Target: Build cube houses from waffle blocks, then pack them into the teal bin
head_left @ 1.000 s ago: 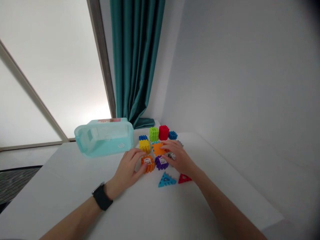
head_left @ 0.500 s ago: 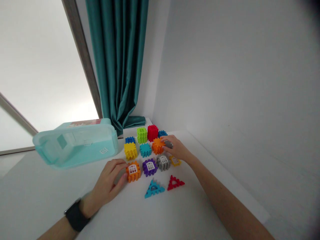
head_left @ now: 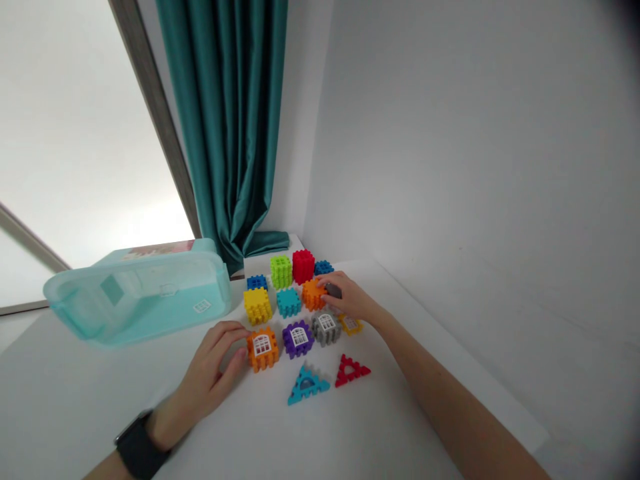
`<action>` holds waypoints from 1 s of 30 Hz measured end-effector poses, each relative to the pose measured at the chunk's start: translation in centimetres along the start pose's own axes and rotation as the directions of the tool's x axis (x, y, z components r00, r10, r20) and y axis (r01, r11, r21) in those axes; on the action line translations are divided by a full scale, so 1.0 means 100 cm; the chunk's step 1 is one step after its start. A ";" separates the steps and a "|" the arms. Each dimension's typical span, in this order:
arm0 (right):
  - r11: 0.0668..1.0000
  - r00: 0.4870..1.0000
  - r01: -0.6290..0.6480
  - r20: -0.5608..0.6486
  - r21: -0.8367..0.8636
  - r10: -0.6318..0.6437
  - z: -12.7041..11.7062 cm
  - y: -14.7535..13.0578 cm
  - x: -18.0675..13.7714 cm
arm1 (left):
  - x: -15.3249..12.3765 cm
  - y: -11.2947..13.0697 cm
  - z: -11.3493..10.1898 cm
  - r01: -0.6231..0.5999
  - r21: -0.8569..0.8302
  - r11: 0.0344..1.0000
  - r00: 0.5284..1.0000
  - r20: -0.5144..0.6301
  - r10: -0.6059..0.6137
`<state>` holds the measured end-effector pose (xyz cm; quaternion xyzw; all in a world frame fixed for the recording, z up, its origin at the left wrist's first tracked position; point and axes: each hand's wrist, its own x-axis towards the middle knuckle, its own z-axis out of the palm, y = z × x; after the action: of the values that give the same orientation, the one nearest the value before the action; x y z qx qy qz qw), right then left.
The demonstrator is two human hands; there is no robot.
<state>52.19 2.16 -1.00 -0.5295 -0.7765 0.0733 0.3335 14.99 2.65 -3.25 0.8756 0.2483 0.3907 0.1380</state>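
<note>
My left hand [head_left: 213,370] lies on the white table with fingers curved and thumb apart, its fingertips at the left side of an orange block [head_left: 263,348] with a white window. My right hand [head_left: 347,298] is closed around a notched grey piece [head_left: 333,291], partly hidden by finger and thumb. Its fingertips reach the right side of another orange block [head_left: 313,295]. Beside these stand a purple block [head_left: 299,339], a grey block [head_left: 326,327], a teal block [head_left: 289,303] and a yellow block [head_left: 257,306]. A flat yellow panel [head_left: 351,325] lies below my right wrist.
Farther back are a green block [head_left: 281,272], a red block [head_left: 303,267] and two blue pieces [head_left: 324,267]. In front lie a blue triangle [head_left: 307,385] and a red triangle [head_left: 351,371]. A translucent teal bin [head_left: 150,320] lies on its side at left, near a curtain [head_left: 225,133].
The view has shifted slightly. My right hand stays beside the far orange block, and less of the grey piece shows. My left hand stays by the near orange block.
</note>
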 end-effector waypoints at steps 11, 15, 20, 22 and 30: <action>0.999 0.999 -0.040 0.021 0.014 0.040 0.000 -0.002 0.000 | 0.002 0.001 -0.001 -0.005 -0.027 1.000 0.999 0.035 0.006; 0.996 0.998 -0.064 0.031 0.055 0.062 0.001 0.000 -0.001 | 0.003 0.002 -0.001 0.011 -0.025 1.000 0.999 0.052 -0.010; 0.993 0.995 -0.092 0.056 0.080 0.087 0.001 0.002 -0.002 | 0.003 0.004 -0.002 0.002 -0.040 0.999 0.999 0.053 0.000; 0.992 0.994 -0.096 0.066 0.080 0.091 0.000 0.002 -0.002 | 0.003 0.004 -0.002 -0.005 -0.045 0.999 0.999 0.054 0.008; 0.994 0.991 -0.100 0.089 0.047 0.095 0.000 0.001 -0.001 | 0.004 0.004 -0.002 -0.004 -0.049 0.999 0.998 0.060 0.006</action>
<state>52.29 2.06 -1.07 -0.5544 -0.7613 0.1326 0.3089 15.23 2.52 -2.68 0.8840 0.2323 0.3704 0.1656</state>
